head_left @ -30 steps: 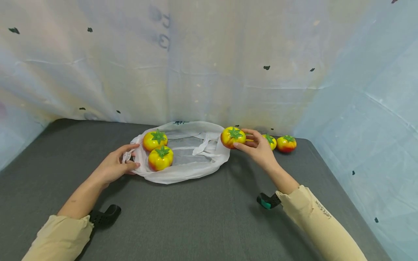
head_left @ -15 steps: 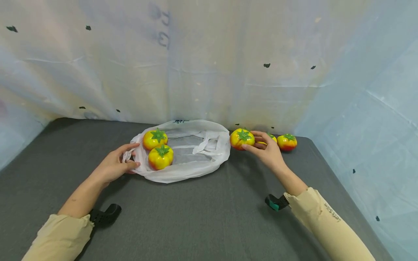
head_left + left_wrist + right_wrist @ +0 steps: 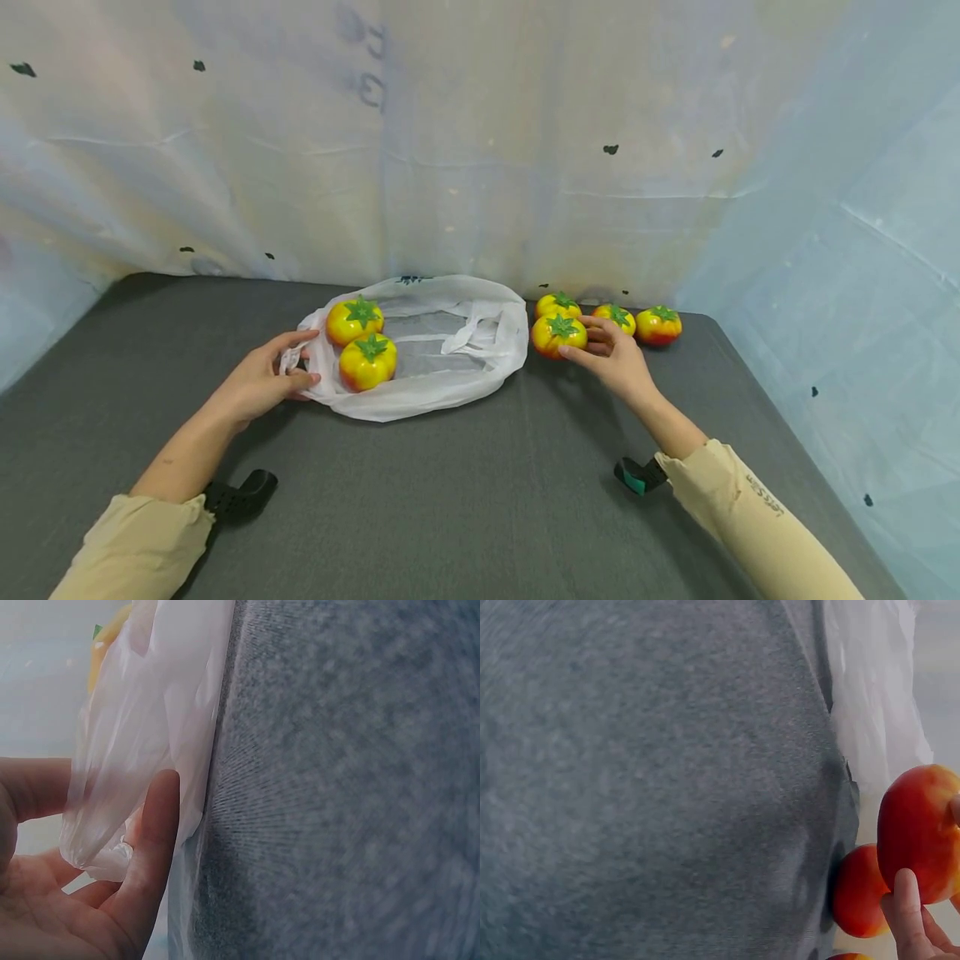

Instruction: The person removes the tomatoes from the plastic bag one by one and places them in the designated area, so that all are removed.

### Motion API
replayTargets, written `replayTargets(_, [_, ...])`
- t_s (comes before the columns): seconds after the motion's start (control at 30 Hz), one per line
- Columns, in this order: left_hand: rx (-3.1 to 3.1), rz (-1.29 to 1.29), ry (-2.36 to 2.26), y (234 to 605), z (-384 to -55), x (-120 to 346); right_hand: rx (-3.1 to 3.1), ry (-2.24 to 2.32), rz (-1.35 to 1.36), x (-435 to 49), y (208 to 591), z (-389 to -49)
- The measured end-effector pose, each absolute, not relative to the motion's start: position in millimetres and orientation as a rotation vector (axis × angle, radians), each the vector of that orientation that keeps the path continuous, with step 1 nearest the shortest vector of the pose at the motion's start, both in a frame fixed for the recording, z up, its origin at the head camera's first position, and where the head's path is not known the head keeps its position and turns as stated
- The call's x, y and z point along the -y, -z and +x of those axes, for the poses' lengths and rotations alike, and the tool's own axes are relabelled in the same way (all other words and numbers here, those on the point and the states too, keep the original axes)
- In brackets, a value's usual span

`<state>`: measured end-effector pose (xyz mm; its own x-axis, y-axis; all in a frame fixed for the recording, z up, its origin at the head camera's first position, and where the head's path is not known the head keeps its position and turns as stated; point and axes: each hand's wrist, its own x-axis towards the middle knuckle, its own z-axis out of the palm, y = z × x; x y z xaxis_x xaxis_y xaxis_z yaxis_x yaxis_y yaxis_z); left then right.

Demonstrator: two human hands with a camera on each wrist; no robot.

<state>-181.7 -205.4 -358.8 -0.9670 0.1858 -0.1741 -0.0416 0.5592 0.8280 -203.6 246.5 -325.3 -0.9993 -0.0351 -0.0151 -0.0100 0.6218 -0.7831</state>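
A white plastic bag (image 3: pixel 420 404) lies open-mouthed with two yellow-and-red tomatoes, a rear one (image 3: pixel 348 325) and a front one (image 3: pixel 366 372), at its left end. My left hand (image 3: pixel 262 379) grips the bag's left edge; in the left wrist view the thin plastic (image 3: pixel 161 712) passes between thumb and fingers. Right of the bag, my right hand (image 3: pixel 618 362) pinches another tomato (image 3: pixel 553 340) by its side, green leaf on top. From the right wrist the held tomato (image 3: pixel 915 832) looks red underneath, raised above a second one (image 3: pixel 859 892).
Behind the held tomato sits another tomato (image 3: pixel 553 303), partly covered by it. Two more, one near the fingertips (image 3: pixel 617 313) and one farther right (image 3: pixel 658 328), stand along the back of the grey table (image 3: pixel 450 500). A pale sheet (image 3: pixel 480 167) hangs behind.
My right hand has carried the tomato from the bag's right rim rightward, then down and toward me. The tomato behind it has come into view. My left hand keeps its grip on the bag.
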Motion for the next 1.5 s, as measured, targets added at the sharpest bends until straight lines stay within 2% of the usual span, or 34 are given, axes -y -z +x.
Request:
replayTargets(0.47, [-2.572, 0.137, -1.345, 357, -182, 206, -2.797, 1.31, 0.014, -254, 344, -196])
replayTargets(1.5, [-2.567, 0.12, -1.376, 360, -179, 207, -2.823, 1.275, 0.041, -253, 351, -193])
